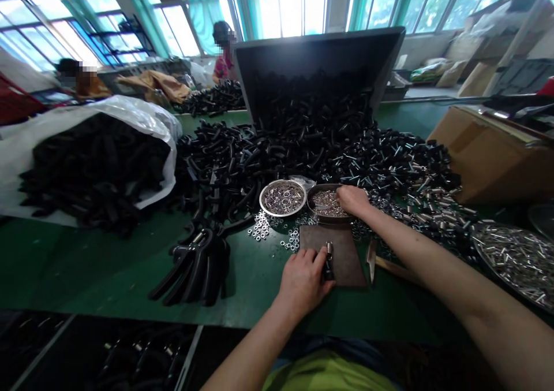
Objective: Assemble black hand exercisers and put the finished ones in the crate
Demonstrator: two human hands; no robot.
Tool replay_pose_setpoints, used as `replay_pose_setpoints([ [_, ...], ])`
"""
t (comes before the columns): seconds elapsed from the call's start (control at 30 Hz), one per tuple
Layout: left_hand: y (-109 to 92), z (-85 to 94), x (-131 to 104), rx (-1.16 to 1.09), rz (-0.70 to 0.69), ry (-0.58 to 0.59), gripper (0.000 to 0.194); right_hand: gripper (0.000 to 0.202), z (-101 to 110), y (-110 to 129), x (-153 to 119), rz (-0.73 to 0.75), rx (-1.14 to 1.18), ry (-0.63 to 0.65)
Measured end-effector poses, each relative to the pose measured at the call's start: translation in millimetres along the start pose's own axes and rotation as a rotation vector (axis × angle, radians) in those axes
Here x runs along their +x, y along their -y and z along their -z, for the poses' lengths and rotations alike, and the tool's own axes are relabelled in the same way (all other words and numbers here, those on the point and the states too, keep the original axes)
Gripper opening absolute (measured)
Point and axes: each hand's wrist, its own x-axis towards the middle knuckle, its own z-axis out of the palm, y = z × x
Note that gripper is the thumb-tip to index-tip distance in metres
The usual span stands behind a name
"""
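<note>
My left hand (304,280) is closed around a small black part with a metal spring (329,250) at its top. It holds this part on a brown plate (348,246) lying on the green table. My right hand (354,199) reaches into a dark round dish (315,213) of small metal pieces; its fingertips are among them, and what they pinch is hidden. Left of that dish stands a silver bowl (261,201) of small metal pins and rings. Loose metal nuts (259,227) lie in front of the bowls. A hammer (371,260) rests right of the plate.
Black curved handles (194,270) lie stacked at the left. Behind are a heap of black parts (277,148), a tipped grey bin (320,50) and a white bag (168,119). At right stand a cardboard box (489,154) and a tray of pins (519,258). Two people sit further back.
</note>
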Motion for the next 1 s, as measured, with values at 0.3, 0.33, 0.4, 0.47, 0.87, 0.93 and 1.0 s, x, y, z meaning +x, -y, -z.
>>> replay_pose_setpoints([
  [0.3, 0.6, -4.6, 6.1, -0.192, -0.004, -0.044, 0.063, 0.032, 3.0, -3.4, -4.2, 0.043, 0.113, -0.025],
  [0.33, 1.6, -4.1, 7.0, -0.252, 0.022, -0.055, 0.062, 0.031, 3.2, -2.9, -4.8, 0.034, 0.138, -0.038],
  [0.4, 4.3, -2.3, 9.0, -0.442, 0.13, -0.095, 0.059, 0.025, 4.2, -2.3, -6.3, 0.007, 0.199, -0.08],
  [0.47, 7.7, -0.1, 10.7, -0.75, 0.308, -0.121, 0.057, 0.021, 6.4, -2.7, -9.1, -0.024, 0.273, -0.142],
  [0.87, 9.8, 18.3, -1.6, -2.382, 0.831, 0.027, 0.041, 0.021, 20.5, 26.3, -112.3, 0.222, 1.064, -0.173],
  [0.93, 6.3, 21.2, -4.0, -2.414, 0.821, 0.042, 0.041, 0.016, 16.7, 38.8, -132.9, 0.304, 1.222, -0.132],
  [1.0, 2.6, 22.3, -5.0, -2.421, 0.804, 0.047, 0.04, 0.011, 13.3, 48.0, -145.5, 0.355, 1.27, -0.14],
])
